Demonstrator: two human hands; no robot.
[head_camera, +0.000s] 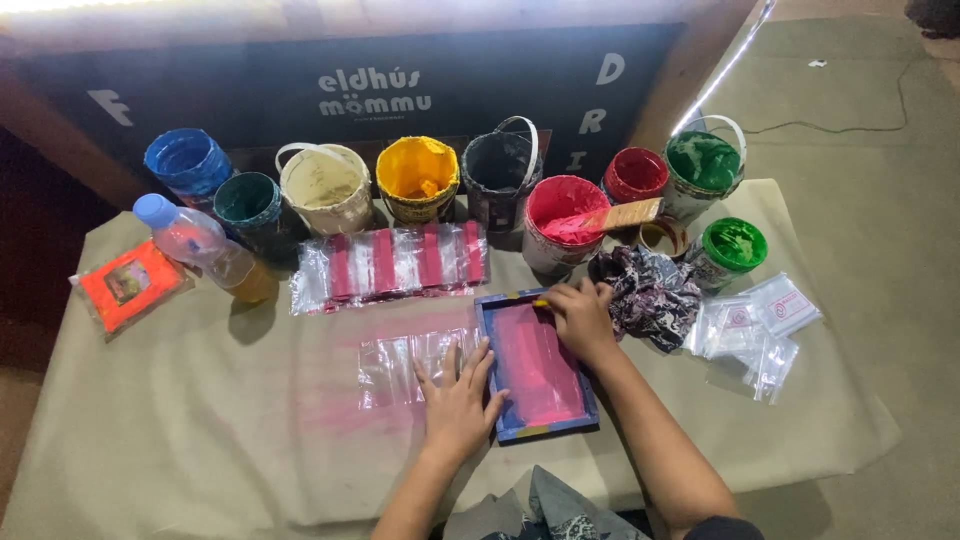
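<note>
A small blue-framed printing screen (538, 420), smeared pink inside, lies flat on the cloth-covered table (200, 420). My left hand (458, 400) rests flat with spread fingers on the frame's left edge and on a clear plastic bag (400, 365) beside it. My right hand (580, 315) presses down at the frame's top right corner, fingers curled over something small that I cannot make out. Just behind the screen stands a bucket of pink paint (562, 225) with a wooden scraper (625, 215) resting in it.
Open paint buckets line the back: blue (187, 160), teal (248, 200), cream (325, 185), yellow (418, 175), black (500, 170), red (635, 175), green (703, 165) and a small green tub (732, 248). Also here: striped printed bags (395, 262), plastic bottle (205, 248), orange packet (130, 285), patterned rag (650, 290), small clear packets (760, 325).
</note>
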